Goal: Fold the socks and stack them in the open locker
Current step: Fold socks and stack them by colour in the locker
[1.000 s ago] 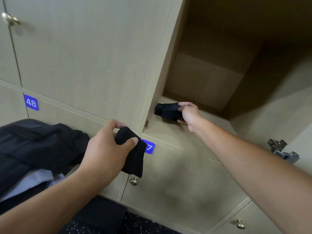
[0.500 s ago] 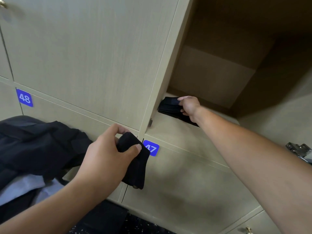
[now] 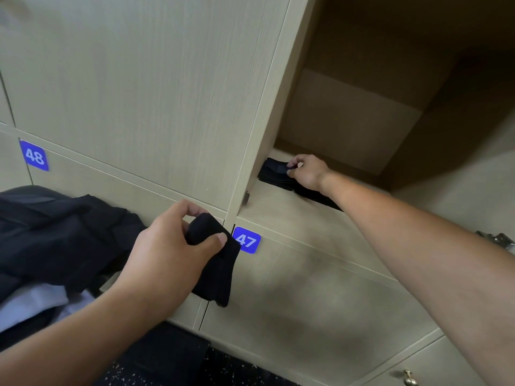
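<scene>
Your right hand point(image 3: 306, 172) reaches into the open locker point(image 3: 348, 129) and pinches a folded black sock point(image 3: 274, 174) lying on its floor by the left wall, while your left hand point(image 3: 170, 252), outside and below-left of the locker, grips another black sock point(image 3: 216, 263).

Open locker shelf and what is carried on it

A stack of folded black socks point(image 3: 274, 174) is seen lying directly on the pale wood-grain floor of the open locker point(image 3: 278, 210), pushed against its left wall near the front edge. The fingers of the right hand point(image 3: 308, 174) are pinched on the top of the stack.
</scene>
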A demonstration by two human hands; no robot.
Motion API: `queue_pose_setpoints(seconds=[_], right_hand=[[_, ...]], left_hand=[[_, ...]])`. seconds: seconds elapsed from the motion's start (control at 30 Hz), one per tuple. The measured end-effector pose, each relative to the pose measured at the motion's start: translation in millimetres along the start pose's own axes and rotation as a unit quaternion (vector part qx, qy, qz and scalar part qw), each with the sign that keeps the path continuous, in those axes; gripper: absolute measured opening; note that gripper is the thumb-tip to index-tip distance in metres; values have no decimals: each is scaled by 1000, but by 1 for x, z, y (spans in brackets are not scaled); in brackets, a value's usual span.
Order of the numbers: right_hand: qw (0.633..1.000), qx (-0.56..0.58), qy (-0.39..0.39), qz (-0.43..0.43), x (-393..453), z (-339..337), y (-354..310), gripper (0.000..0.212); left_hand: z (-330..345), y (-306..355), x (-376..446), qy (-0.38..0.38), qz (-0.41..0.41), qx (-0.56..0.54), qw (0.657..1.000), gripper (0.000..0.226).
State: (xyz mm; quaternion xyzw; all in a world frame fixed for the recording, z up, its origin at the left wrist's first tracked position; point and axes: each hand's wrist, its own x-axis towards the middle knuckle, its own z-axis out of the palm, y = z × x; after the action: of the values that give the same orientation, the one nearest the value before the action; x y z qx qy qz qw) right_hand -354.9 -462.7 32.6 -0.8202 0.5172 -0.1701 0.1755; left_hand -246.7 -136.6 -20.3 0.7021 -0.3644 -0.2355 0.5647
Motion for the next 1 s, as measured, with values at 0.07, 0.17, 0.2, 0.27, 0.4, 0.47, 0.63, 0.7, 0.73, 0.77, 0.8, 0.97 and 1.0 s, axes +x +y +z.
queue_pose_setpoints(seconds=[0.07,0.17,0.2,0.27,0.4,0.47,0.63,0.7,0.73,0.77,0.8,0.97,1.0], right_hand=[[999,-47,13,-4,1,-1,1,17],[998,-40,41,-16,-1,-6,1,25],[998,-24,52,-27,-6,-8,-1,25],[996,25,77,-41,-19,-10,-3,23],[985,129,109,-47,-68,-3,-11,21],[976,192,93,-44,-102,6,-17,19],[949,311,-40,-47,-189,25,-31,25],[924,357,-136,-27,-207,27,-40,39],[908,376,-183,-13,-214,26,-44,47],[891,394,-223,-2,-219,26,-46,52],[875,411,-256,4,-224,25,-48,51],[853,460,-248,-7,-237,20,-50,42],[846,482,-229,4,-234,19,-48,44]], left_hand=[[-2,1,0,0,1,2,1000,20],[-4,2,1,-3,0,-4,1000,20],[-5,2,2,-4,-4,-11,1000,21],[-8,0,4,-6,-13,-21,1000,22],[-15,4,5,-36,-42,-76,996,31],[-18,7,4,-47,-56,-107,992,36],[-23,14,3,-51,-61,-126,989,35],[-22,17,1,-36,-61,-138,988,31],[-20,18,0,-27,-64,-148,987,30],[-18,20,-1,-18,-68,-161,985,30],[-16,20,-2,-10,-71,-172,982,30],[-10,27,-8,-2,-71,-183,981,32],[-10,28,-9,-2,-68,-186,980,33]])
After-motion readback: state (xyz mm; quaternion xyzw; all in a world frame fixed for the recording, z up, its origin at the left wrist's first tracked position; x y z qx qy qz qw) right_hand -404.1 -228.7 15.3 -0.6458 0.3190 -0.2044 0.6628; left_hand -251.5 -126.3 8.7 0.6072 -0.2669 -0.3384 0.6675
